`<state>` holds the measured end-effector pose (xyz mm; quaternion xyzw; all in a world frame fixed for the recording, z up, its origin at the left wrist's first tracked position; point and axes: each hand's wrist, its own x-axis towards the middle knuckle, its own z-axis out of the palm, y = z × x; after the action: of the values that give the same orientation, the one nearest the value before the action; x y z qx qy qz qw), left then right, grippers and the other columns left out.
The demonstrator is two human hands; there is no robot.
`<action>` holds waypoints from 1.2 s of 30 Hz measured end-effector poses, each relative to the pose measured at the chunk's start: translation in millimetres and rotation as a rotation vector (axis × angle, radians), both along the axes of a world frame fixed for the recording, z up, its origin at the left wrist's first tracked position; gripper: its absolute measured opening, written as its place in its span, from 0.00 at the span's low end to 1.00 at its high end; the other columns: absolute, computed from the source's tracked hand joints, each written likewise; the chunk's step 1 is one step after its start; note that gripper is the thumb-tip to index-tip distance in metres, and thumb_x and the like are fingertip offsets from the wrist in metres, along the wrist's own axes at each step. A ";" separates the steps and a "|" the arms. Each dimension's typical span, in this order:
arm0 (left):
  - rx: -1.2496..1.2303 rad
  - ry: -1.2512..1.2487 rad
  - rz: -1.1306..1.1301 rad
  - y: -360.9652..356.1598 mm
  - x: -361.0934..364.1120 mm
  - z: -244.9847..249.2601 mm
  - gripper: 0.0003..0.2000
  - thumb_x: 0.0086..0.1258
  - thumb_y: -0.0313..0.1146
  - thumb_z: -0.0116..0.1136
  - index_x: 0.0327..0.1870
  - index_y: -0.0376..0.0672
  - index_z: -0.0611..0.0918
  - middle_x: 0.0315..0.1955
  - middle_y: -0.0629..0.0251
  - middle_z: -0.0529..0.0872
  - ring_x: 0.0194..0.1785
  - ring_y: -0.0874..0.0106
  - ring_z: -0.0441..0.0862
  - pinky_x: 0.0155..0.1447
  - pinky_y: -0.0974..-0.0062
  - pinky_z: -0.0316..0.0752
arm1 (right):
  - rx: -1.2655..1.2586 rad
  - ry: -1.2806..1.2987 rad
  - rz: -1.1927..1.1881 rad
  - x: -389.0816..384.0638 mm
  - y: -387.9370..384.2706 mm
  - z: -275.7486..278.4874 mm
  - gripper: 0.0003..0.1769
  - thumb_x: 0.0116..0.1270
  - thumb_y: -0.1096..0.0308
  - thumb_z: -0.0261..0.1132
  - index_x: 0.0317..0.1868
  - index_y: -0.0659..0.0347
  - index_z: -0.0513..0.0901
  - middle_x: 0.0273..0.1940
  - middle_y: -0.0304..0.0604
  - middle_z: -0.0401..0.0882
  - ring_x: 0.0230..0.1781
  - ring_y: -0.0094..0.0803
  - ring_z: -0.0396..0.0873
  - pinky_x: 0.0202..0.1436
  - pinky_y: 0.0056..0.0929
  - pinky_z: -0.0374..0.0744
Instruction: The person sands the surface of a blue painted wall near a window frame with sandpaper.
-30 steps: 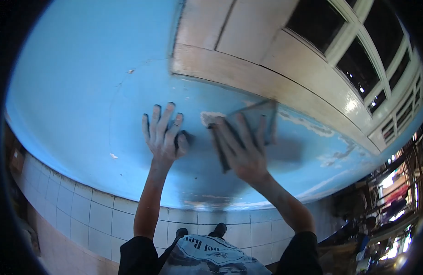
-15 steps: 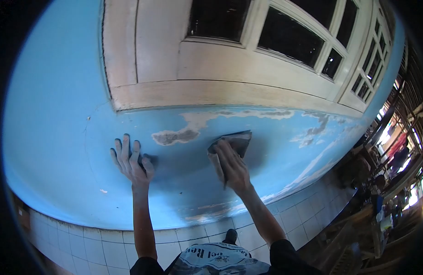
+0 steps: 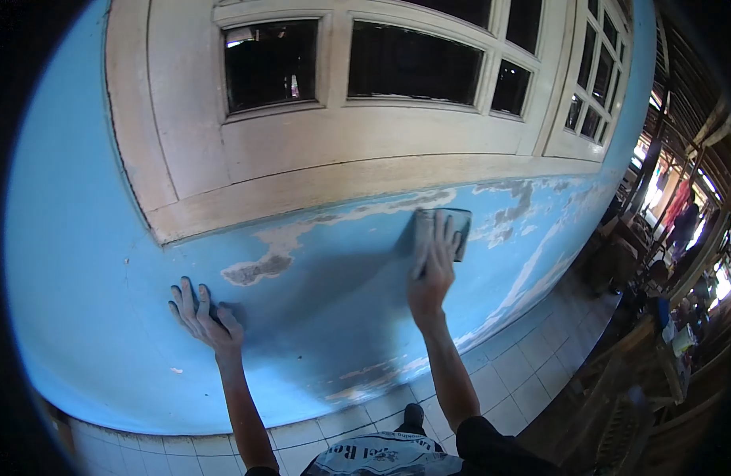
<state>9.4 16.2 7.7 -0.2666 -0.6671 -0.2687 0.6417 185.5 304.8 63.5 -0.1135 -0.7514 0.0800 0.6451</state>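
Observation:
My right hand (image 3: 434, 274) presses a folded grey sheet of sandpaper (image 3: 458, 226) flat against the blue wall (image 3: 342, 317), just under the window frame. Its fingers lie over the sheet, which shows around them. Lower and to the left, my left hand (image 3: 207, 321) rests on the wall with fingers spread and nothing in it. Between the hands and above them, a patch of peeled paint (image 3: 258, 270) shows pale and grey plaster. More worn paint (image 3: 512, 210) lies to the right of the sandpaper.
A cream wooden window frame (image 3: 302, 178) with dark panes runs above the hands. White floor tiles (image 3: 492, 389) meet the wall's foot. To the right stand wooden beams and a cluttered wooden bench (image 3: 651, 357). One dark shoe (image 3: 414, 416) shows below.
My right hand has moved right and up along the wall with the sandpaper. The view has turned, so the window sits further left; my left hand stays spread on the wall.

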 end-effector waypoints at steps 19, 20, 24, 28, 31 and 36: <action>0.036 0.015 -0.017 1.6 -0.5 2.1 0.19 0.74 0.39 0.41 0.63 0.45 0.70 0.67 0.46 0.68 0.71 0.43 0.61 0.72 0.39 0.45 | -0.105 0.136 0.159 -21.1 -5.9 -21.7 0.29 0.65 0.74 0.58 0.68 0.62 0.68 0.67 0.59 0.67 0.71 0.57 0.59 0.73 0.53 0.56; 0.033 0.018 -0.036 2.8 -1.1 3.0 0.19 0.74 0.39 0.41 0.63 0.45 0.70 0.67 0.46 0.68 0.71 0.43 0.61 0.72 0.39 0.45 | -0.106 0.140 0.140 -19.7 -8.8 -30.8 0.29 0.65 0.74 0.58 0.68 0.62 0.68 0.67 0.59 0.67 0.71 0.57 0.59 0.73 0.53 0.56; 0.006 0.033 0.007 1.8 1.7 4.2 0.20 0.76 0.38 0.38 0.64 0.41 0.69 0.67 0.43 0.66 0.71 0.42 0.59 0.72 0.39 0.46 | 0.068 -0.170 0.479 -5.1 -9.6 -72.5 0.28 0.67 0.71 0.57 0.67 0.66 0.67 0.70 0.59 0.61 0.73 0.56 0.57 0.74 0.50 0.54; 0.038 0.000 -0.054 11.8 18.0 13.1 0.20 0.75 0.38 0.39 0.64 0.39 0.69 0.68 0.44 0.65 0.72 0.44 0.58 0.74 0.42 0.41 | 0.046 -0.104 0.223 -2.5 43.5 -75.0 0.31 0.68 0.68 0.57 0.70 0.66 0.62 0.74 0.62 0.50 0.75 0.60 0.49 0.75 0.57 0.48; 0.041 -0.097 -0.098 31.5 38.0 15.5 0.22 0.75 0.39 0.39 0.65 0.39 0.69 0.69 0.46 0.64 0.73 0.47 0.57 0.74 0.43 0.39 | -0.204 0.053 0.226 1.6 76.3 -37.6 0.36 0.66 0.63 0.60 0.72 0.66 0.60 0.73 0.64 0.50 0.74 0.64 0.47 0.74 0.61 0.45; -0.006 -0.177 -0.144 76.8 59.3 16.4 0.26 0.75 0.41 0.37 0.70 0.38 0.64 0.70 0.44 0.61 0.75 0.48 0.54 0.75 0.42 0.38 | -0.117 -0.082 0.251 -7.9 26.4 -79.0 0.41 0.65 0.57 0.63 0.72 0.69 0.58 0.71 0.66 0.53 0.74 0.61 0.50 0.74 0.60 0.45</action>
<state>68.7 93.0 24.1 -0.2910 -0.7008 -0.3347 0.5587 177.6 331.2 -15.5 -0.0592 -0.7796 0.1989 0.5910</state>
